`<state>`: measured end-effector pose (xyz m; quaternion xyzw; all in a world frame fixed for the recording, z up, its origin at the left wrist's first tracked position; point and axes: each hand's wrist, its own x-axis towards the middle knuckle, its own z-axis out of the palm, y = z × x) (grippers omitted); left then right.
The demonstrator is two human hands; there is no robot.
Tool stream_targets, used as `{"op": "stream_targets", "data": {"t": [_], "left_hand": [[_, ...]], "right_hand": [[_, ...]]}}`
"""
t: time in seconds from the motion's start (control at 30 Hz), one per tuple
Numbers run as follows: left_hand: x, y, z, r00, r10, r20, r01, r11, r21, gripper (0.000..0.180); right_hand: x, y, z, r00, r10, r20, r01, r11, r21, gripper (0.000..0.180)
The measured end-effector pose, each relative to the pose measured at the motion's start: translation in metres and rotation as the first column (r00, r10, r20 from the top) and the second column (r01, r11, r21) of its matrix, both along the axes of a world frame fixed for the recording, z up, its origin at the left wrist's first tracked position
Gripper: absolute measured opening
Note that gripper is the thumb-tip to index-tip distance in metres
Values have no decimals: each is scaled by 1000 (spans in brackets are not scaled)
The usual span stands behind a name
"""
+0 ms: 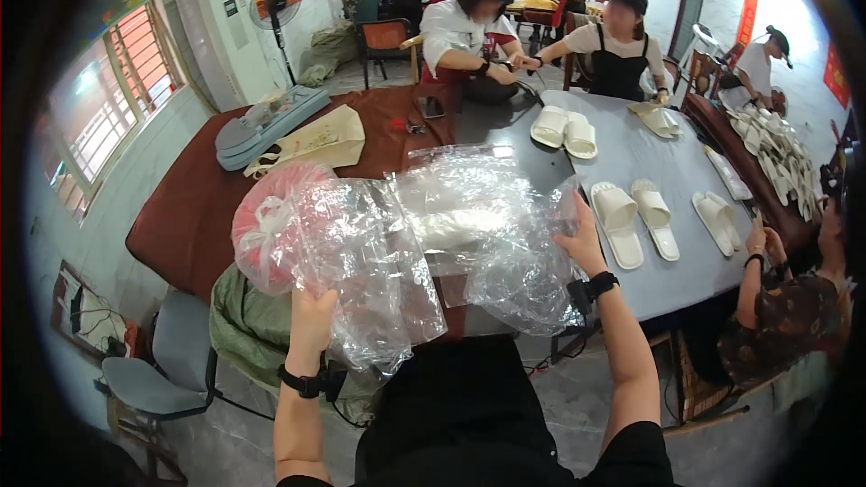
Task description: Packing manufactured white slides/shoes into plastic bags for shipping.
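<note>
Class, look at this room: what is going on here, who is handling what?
The person wearing the camera holds a clear plastic bag up over the table, left hand gripping its lower left part, right hand on its right side. Something pale shows faintly through the plastic. Pairs of white slippers lie on the grey tabletop, with more piled at the far right. Other people sit around the table; two opposite have their hands together over it.
</note>
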<state>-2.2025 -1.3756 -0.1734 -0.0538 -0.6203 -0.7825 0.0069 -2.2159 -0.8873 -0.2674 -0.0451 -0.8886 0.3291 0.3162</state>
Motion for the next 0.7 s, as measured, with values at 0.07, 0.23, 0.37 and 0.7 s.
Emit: {"op": "stream_targets", "data": {"t": [0.07, 0.23, 0.37, 0.7], "left_hand": [[2, 7, -2, 1000, -21, 21, 24, 989, -149, 59], [4, 41, -3, 988, -147, -45, 131, 958, -253, 61], [-2, 57, -19, 954, -284, -97, 268, 951, -153, 64], [-1, 66, -22, 956, -275, -104, 248, 945, -215, 66]], "right_hand": [[13, 9, 9, 949, 281, -142, -309, 752, -582, 94], [25, 38, -12, 871, 303, -387, -474, 310, -824, 66], [38, 39, -2, 694, 277, -665, -594, -302, -746, 66], [46, 4, 34, 552, 526, -647, -542, -363, -758, 65]]}}
